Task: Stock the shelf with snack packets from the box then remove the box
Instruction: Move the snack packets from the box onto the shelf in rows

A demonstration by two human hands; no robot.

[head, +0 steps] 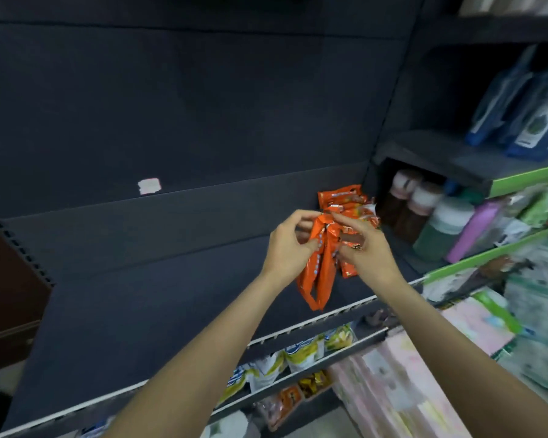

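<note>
A small white sticker point(149, 186) sits on the dark back wall, up and to the left of the hands. To the right of the hands stand bottles with pink lids point(407, 200). Blue packs point(519, 102) hang higher up on the right. Below the hands are yellow and white bags point(301, 352).

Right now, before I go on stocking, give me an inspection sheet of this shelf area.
Surface: dark shelf, mostly bare, white tag on its back panel.
Job's things: orange snack packets held over the shelf; more orange packets stand at the shelf's right end. Box: not seen.
Clutter: nothing seen.
Grippers: left hand and right hand both pinch the bunch's top.
Cables: nothing seen.
Surroundings: bottles on the neighbouring shelf; yellow packets below.
</note>
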